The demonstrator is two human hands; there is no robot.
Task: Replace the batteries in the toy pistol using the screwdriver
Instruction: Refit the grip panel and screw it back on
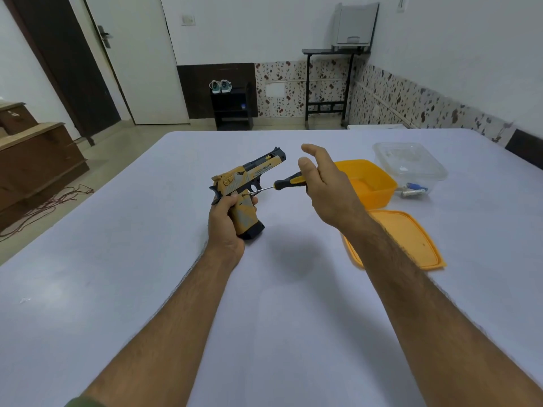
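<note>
Yellow-and-grey plastic is what I have in my left hand [224, 221]: the toy pistol [244, 189], gripped around the back of its handle with the muzzle pointing away and up, held above the pale lavender sheet [147, 259]. My right hand [318, 183] has the screwdriver [282, 183] lying across it with the thumb and fingers mostly extended, so it reads as a light, rolling hold on the handle, not a firm fist. The thin steel shank reaches left and its tip sits at a small screw on the side of the grip, just above my left fingers.

My judgement is that I am turning out the battery-cover screw. To do it well I want the shank square to the grip face, steady pressure along its axis so the tip does not cam out of a soft plastic-seated screw, and the pistol braced still by the left hand. The screw is tiny; I should catch it before it drops onto the sheet.

The screwdriver handle is black with yellow rubbery panels, rounded and ribbed. The pistol's base is matt black. Off to the right lie an orange plastic tub [367, 183] and its flat orange lid [411, 239], with a clear lidded box [408, 160] behind and a few cylindrical batteries [414, 190] beside it.
</note>
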